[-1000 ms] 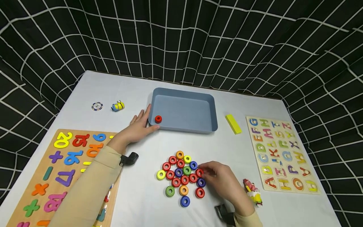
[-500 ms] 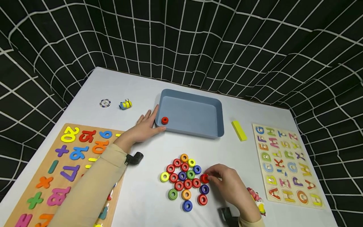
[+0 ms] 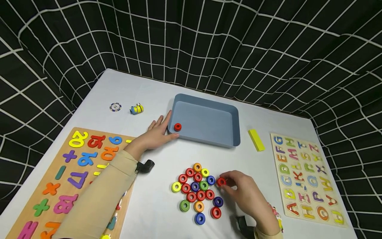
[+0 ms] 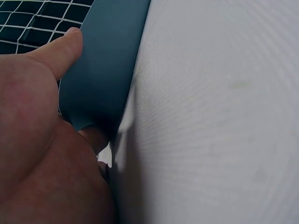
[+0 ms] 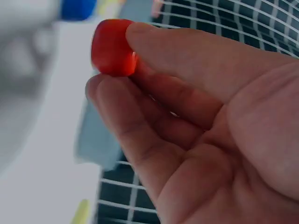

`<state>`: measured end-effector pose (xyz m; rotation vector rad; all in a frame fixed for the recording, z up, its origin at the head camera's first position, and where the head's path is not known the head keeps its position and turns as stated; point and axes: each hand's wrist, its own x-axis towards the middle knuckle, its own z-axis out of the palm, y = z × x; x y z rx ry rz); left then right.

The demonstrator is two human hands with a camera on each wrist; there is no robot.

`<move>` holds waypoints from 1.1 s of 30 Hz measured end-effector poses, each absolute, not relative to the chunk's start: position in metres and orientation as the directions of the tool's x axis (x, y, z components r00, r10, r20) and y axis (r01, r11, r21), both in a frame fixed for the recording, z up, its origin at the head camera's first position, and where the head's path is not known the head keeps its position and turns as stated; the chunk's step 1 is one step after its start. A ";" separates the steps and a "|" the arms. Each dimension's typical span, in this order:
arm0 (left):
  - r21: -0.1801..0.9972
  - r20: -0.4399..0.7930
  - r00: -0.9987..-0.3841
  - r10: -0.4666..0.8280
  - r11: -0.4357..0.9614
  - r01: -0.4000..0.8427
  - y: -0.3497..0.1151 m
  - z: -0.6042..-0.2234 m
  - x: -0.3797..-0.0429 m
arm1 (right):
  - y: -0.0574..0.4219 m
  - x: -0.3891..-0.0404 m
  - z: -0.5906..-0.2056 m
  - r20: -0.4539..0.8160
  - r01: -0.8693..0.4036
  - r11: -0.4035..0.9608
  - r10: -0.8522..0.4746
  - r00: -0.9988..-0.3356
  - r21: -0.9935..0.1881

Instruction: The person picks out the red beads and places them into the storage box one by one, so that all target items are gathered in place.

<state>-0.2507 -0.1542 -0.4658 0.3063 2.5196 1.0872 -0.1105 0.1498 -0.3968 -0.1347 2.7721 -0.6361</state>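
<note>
My right hand (image 3: 246,192) pinches a red ring (image 3: 221,181) between thumb and fingertips, at the right side of a cluster of coloured rings (image 3: 201,195). In the right wrist view the red ring (image 5: 112,47) sits at the fingertips. My left hand (image 3: 155,135) rests against the near left corner of a blue-grey tray (image 3: 209,140), thumb along its front and straight fingers along its left side. The left wrist view shows the tray's outer wall (image 4: 100,70) beside the thumb (image 4: 60,51). Another red ring (image 3: 177,127) lies inside the tray, in that corner.
A wooden number board (image 3: 64,146) lies partly under the left sleeve. To the right are a yellow block (image 3: 256,140) and an alphabet board (image 3: 307,181). A poker chip (image 3: 115,107) and a small yellow-blue figure (image 3: 136,109) lie at the back left. Another figure (image 3: 279,219) is partly hidden by the right wrist.
My right hand has taken the red ring from the cluster's right edge and drawn it slightly away from the other rings. The left hand stays at the tray; the head view has shifted.
</note>
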 end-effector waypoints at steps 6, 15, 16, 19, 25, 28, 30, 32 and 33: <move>0.732 -0.248 -0.910 0.332 0.679 0.048 -0.157 -0.465 -0.250 | 0.127 -0.163 -0.372 -0.051 -0.237 0.817 -0.308 -0.950 -0.526; 0.734 -0.254 -0.910 0.327 0.678 0.039 -0.155 -0.469 -0.248 | 0.054 -0.244 -0.392 -0.087 -0.321 0.810 -0.412 -0.907 -0.491; 0.733 -0.254 -0.910 0.329 0.679 0.041 -0.154 -0.469 -0.248 | 0.050 -0.248 -0.395 -0.101 -0.320 0.812 -0.417 -0.903 -0.489; 0.729 -0.247 -0.908 0.337 0.682 0.056 -0.151 -0.468 -0.247 | 0.045 -0.253 -0.400 -0.148 -0.300 0.812 -0.422 -0.895 -0.500; 0.727 -0.250 -0.906 0.341 0.684 0.057 -0.144 -0.467 -0.248 | 0.053 -0.252 -0.406 -0.208 -0.228 0.808 -0.392 -0.896 -0.543; 0.720 -0.249 -0.908 0.338 0.691 0.060 -0.145 -0.468 -0.248 | 0.059 -0.248 -0.402 -0.198 -0.212 0.800 -0.378 -0.904 -0.561; 0.718 -0.253 -0.910 0.330 0.694 0.052 -0.147 -0.470 -0.249 | 0.066 -0.245 -0.396 -0.178 -0.208 0.790 -0.370 -0.912 -0.576; 0.718 -0.254 -0.910 0.328 0.694 0.050 -0.150 -0.471 -0.249 | 0.073 -0.238 -0.389 -0.147 -0.212 0.780 -0.361 -0.921 -0.588; 0.718 -0.254 -0.911 0.326 0.694 0.048 -0.152 -0.471 -0.250 | 0.078 -0.233 -0.384 -0.131 -0.214 0.778 -0.355 -0.926 -0.591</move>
